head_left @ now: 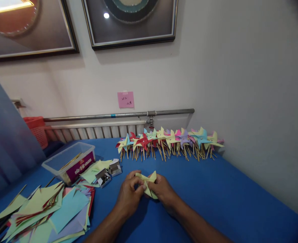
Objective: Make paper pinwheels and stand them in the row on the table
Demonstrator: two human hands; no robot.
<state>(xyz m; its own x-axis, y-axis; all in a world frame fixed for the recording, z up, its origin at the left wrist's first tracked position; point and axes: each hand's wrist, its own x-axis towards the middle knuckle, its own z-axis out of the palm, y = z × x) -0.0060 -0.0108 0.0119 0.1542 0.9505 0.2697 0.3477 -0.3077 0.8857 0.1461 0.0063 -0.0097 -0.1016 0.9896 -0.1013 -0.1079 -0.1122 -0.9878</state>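
Note:
Between my two hands is a pale yellow paper pinwheel (150, 189), its corners folded in toward the middle. My left hand (130, 190) pinches it from the left, with thumb and fingers near its centre. From the right, my right hand (164, 192) grips the folded paper, the thumb lying across it. Whether a pin is in the centre is hidden by the fingers. To the left of my hands stand two small open boxes, one holding dark metallic bits (103, 179) and another grey box (115, 167) behind it.
Finished pinwheels on sticks (164, 140) lie in a row along the wall. Stacks of coloured paper (70, 206) cover the left of the blue table (202, 202). Behind them is a clear plastic bin (55, 163) with sticks. A red basket (39, 133) stands farther back.

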